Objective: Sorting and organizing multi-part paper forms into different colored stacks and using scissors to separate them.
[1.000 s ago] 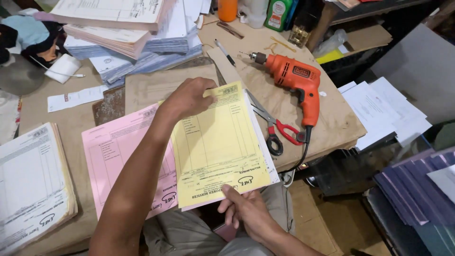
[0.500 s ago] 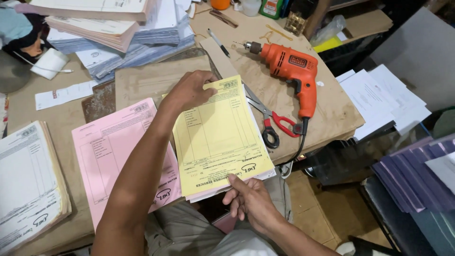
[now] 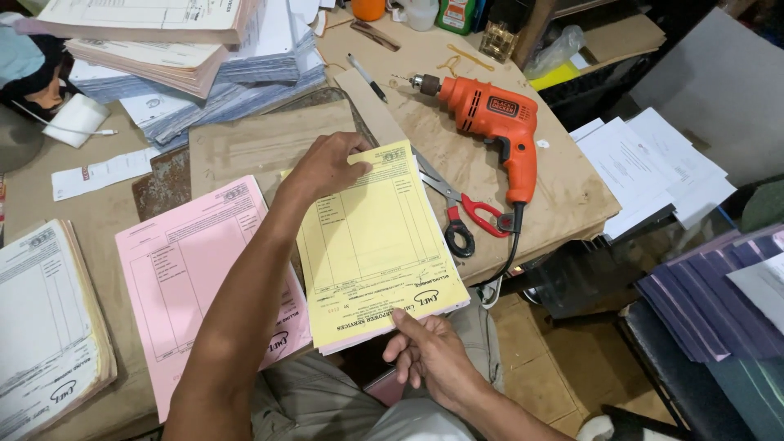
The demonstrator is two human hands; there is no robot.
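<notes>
We hold the yellow sheets (image 3: pixel 371 245) over the counter (image 3: pixel 563 192) edge. Our left hand (image 3: pixel 325 167) pinches the top, our right hand (image 3: pixel 429 355) pinches the bottom. If our fingers loosen, the papers could slide apart, fall on our lap, or mix with the pink sheet (image 3: pixel 196 269).

The form sheet (image 3: pixel 371 245) under the left hand (image 3: pixel 322 167) is pale yellow, ruled with thin dark lines. Left of that hand lies a pink form (image 3: pixel 188 278) with the same ruling. Right of it, the scissors (image 3: pixel 461 214) have one red handle and one black, and the drill (image 3: pixel 494 122) is orange with a black cord.
</notes>
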